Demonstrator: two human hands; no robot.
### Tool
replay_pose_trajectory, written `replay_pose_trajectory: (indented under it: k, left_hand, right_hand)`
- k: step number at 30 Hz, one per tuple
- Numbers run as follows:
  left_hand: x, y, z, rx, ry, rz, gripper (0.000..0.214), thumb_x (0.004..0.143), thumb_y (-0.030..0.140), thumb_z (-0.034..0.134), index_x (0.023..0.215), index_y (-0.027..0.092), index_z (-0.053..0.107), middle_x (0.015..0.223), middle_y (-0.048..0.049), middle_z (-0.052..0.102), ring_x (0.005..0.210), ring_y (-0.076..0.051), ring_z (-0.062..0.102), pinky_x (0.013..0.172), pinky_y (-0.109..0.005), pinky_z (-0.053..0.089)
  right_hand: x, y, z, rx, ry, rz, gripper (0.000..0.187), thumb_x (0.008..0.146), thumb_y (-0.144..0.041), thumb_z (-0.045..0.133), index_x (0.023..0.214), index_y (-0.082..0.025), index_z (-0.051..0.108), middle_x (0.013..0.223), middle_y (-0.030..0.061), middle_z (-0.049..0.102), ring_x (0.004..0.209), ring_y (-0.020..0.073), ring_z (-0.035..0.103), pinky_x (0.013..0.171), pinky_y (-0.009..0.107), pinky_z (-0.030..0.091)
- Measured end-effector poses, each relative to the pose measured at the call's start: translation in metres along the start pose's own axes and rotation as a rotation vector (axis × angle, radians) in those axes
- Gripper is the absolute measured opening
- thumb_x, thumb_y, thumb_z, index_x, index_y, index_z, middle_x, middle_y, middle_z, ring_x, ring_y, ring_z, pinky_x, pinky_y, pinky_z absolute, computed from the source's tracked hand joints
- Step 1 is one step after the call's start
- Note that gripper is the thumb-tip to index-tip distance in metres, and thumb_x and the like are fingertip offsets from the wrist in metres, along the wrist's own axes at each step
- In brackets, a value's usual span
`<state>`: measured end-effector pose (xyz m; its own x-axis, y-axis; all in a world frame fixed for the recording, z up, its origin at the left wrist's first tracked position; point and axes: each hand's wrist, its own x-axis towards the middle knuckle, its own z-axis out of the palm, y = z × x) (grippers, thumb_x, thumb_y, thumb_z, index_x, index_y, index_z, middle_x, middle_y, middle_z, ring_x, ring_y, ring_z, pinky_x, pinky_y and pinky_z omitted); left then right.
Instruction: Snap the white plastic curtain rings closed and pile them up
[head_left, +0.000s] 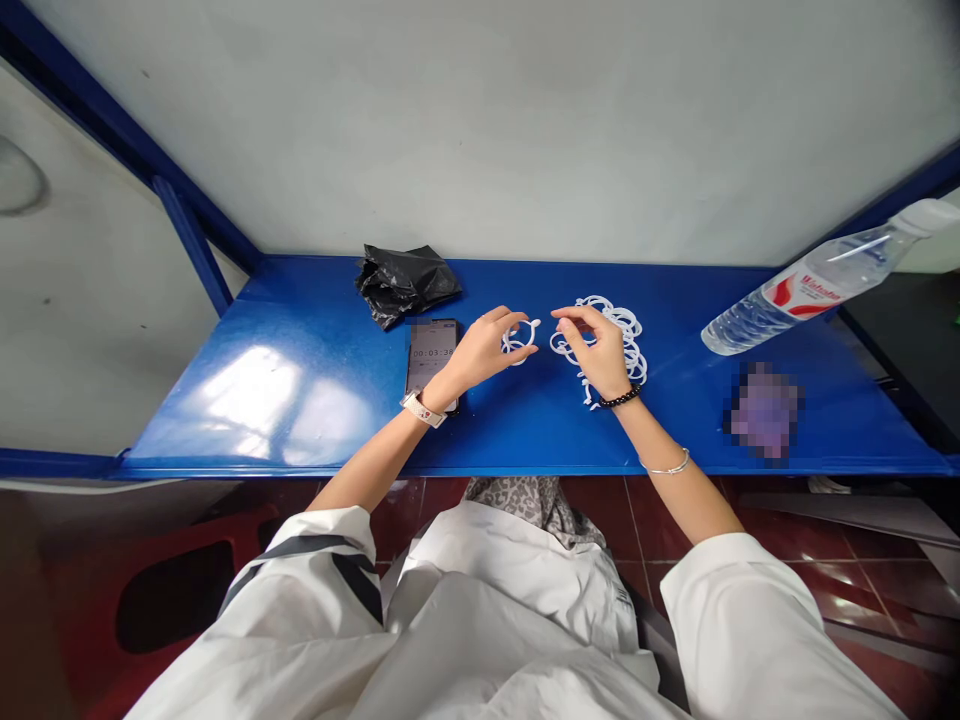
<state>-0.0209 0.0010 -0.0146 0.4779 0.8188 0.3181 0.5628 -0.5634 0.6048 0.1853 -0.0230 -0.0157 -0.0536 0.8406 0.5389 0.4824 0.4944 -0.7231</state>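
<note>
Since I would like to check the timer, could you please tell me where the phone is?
In the head view, the phone lies left of centre on the table, just below the black bag and partly hidden by the left hand.

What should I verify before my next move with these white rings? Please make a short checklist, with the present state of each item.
1. Left hand at the separate white rings: ok, they show between its thumb and fingers.
2. Firm hold on those rings: cannot tell; the fingers partly hide them.
3. Right hand near the ring pile: ok, it is over the pile's left part in this view.
4. Phone out of the way: not ok, the left arm crosses in front of its near end.
5. Bottle apart from both hands: ok, well to the right.
6. Bag apart from both hands: ok, beyond the phone.
</note>
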Motion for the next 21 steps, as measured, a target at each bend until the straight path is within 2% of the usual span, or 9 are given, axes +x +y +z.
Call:
replay_pose_trajectory:
  k: [4,11,15,21]
  left_hand:
    - [0.001,-0.01,-0.003,0.248,-0.014,-0.019,0.041,0.09,0.034,0.073,0.123,0.01,0.065,0.113,-0.0152,0.063,0.101,-0.027,0.062,0.081,-0.034,0.051]
    - [-0.001,-0.017,-0.002,0.433,-0.097,-0.072,0.035,0.091,0.038,0.072,0.11,0.008,0.069,0.105,-0.0164,0.062,0.102,-0.031,0.06,0.083,-0.037,0.049]
    - [-0.001,-0.022,0.001,0.521,-0.111,-0.041,0.036,0.093,0.039,0.069,0.11,0.008,0.067,0.106,-0.018,0.062,0.102,-0.032,0.059,0.081,-0.038,0.049]
    - [-0.002,-0.023,0.001,0.551,-0.12,-0.036,0.035,0.094,0.041,0.068,0.109,0.01,0.066,0.108,-0.0178,0.063,0.102,-0.031,0.06,0.079,-0.036,0.05]
  right_hand:
    - [0.006,0.015,-0.01,-0.127,0.009,0.004,0.018,0.096,-0.031,0.057,0.092,-0.023,0.073,0.095,0.0062,0.076,0.085,0.0235,0.07,0.074,0.039,0.058]
    - [0.007,0.04,-0.021,-0.427,-0.221,-0.062,0.007,0.087,-0.026,0.067,0.081,-0.023,0.07,0.085,0.0069,0.073,0.088,0.0307,0.063,0.076,0.047,0.052]
    - [0.006,0.047,-0.022,-0.512,-0.352,-0.077,0.01,0.083,-0.029,0.073,0.075,-0.023,0.07,0.084,0.0086,0.07,0.089,0.0331,0.061,0.076,0.049,0.05]
    - [0.006,0.044,-0.022,-0.626,-0.412,-0.048,0.016,0.086,-0.03,0.071,0.072,-0.022,0.069,0.085,0.0101,0.068,0.093,0.034,0.062,0.078,0.047,0.049]
